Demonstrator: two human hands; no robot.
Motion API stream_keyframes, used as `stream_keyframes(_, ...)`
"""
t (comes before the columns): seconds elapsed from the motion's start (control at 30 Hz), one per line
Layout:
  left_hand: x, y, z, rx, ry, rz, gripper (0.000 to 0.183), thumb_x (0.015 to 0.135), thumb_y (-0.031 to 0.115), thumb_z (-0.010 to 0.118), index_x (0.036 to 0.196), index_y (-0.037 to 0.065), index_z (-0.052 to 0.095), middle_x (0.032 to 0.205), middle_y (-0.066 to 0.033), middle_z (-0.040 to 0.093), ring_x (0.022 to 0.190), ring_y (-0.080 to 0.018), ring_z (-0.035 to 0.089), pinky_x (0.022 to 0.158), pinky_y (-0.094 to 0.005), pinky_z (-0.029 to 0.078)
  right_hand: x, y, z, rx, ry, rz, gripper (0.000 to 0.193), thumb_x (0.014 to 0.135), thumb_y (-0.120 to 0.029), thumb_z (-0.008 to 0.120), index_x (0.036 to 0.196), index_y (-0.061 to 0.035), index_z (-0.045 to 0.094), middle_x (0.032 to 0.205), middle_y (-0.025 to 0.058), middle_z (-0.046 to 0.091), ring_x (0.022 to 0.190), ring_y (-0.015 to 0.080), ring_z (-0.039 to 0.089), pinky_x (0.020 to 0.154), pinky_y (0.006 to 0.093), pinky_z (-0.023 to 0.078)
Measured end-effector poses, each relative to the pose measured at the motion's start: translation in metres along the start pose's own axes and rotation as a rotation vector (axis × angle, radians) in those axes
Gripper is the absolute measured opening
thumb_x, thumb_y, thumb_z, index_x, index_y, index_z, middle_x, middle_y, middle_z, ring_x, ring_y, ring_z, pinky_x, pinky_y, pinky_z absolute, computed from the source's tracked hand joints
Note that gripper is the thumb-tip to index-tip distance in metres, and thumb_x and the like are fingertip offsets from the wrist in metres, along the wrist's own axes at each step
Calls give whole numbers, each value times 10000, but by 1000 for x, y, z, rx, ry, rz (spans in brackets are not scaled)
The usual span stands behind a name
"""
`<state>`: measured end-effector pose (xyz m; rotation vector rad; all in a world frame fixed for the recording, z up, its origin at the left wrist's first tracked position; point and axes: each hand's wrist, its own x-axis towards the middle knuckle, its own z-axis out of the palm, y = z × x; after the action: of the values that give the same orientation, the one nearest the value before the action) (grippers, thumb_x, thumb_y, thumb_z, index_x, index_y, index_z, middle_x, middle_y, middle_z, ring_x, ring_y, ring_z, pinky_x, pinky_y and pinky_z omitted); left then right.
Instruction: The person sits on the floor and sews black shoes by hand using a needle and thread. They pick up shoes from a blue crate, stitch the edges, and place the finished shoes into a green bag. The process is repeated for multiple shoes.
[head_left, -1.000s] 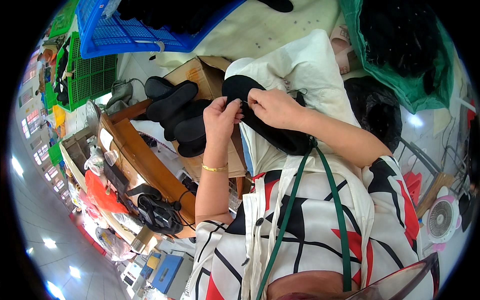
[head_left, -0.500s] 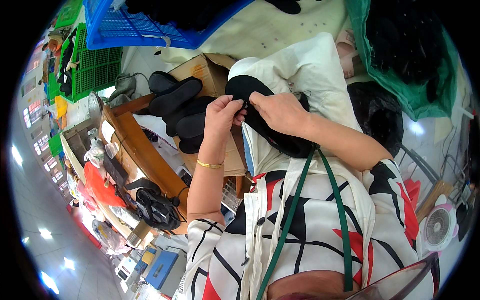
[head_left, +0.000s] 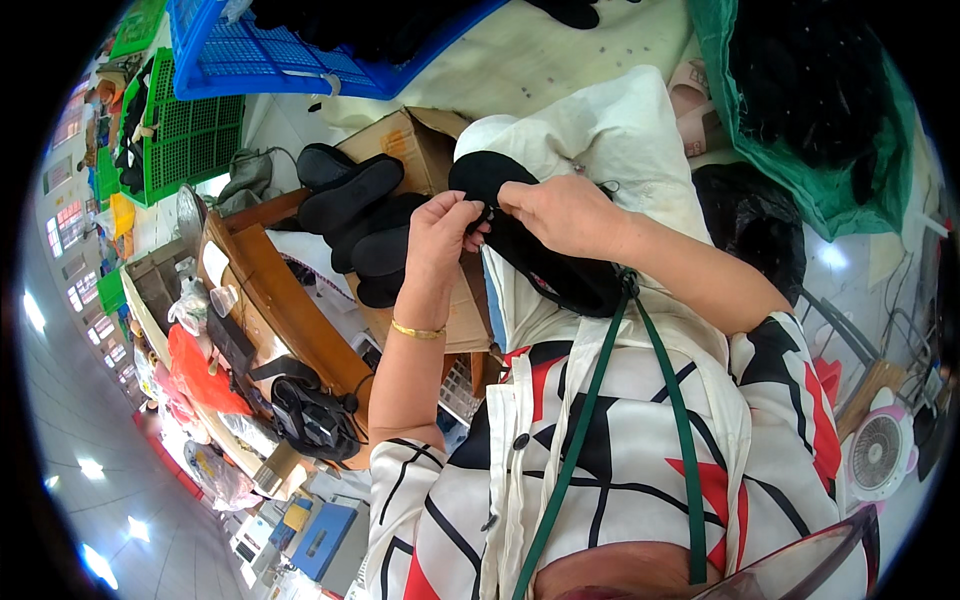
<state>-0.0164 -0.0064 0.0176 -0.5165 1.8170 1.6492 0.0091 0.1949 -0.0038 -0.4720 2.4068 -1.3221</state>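
A black cloth shoe (head_left: pixel 497 172) lies across the white apron (head_left: pixel 640 130) on my lap, its toe pointing away and its heel toward me. My left hand (head_left: pixel 445 228) is closed in a pinch at the left edge of the shoe's upper. Right beside it, my right hand (head_left: pixel 570 215) grips the upper with thumb and fingers pressed together and covers the middle of the shoe. The two sets of fingertips nearly meet. Whether some small thing sits between them is hidden. A green strap (head_left: pixel 655 340) hangs from my neck toward the heel.
More black shoes (head_left: pixel 355 195) are piled on a cardboard box (head_left: pixel 400 140) to the left, beside a wooden table (head_left: pixel 290 310). A blue basket (head_left: pixel 285 60) stands ahead, a green sack (head_left: pixel 745 120) of black pieces at right. A fan (head_left: pixel 880 452) stands at lower right.
Both hands keep their pinch on the shoe. My right hand has turned a little, with its wrist and forearm shifted slightly; the left arm has moved slightly leftward.
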Motion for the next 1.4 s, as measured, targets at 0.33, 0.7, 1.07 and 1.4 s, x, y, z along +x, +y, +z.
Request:
stream_keyframes(0.33,9,-2,-5,-97,-107,-81,88,900,84,590,818,64,615,720,-13,622,609,-88,594,531,-214,472,-5,3,21,94,143,19,91,956,-128,508,1032,-80,522,817,201,644,782,428,622,644,496,475)
stream_keyframes(0.7,4,-7,2,-41,-103,46,116,915,136,641,831,55,641,722,-14,631,598,-71,583,548,-200,479,10,0,21,311,233,74,142,979,-137,477,1038,-14,439,718,178,615,642,361,631,604,433,479)
stream_keyframes(1.07,3,-16,13,66,-2,197,266,1004,261,560,949,27,674,716,-28,647,568,-78,579,547,-209,478,27,-3,-19,41,32,-50,179,890,-242,595,855,-71,637,914,108,658,870,339,643,747,449,499)
stream_keyframes(1.4,15,-29,6,15,31,171,279,991,274,561,922,18,650,739,-56,650,583,-111,600,510,-236,500,62,17,-14,-201,443,-453,148,930,-222,574,902,-79,550,870,81,651,722,271,657,567,385,504)
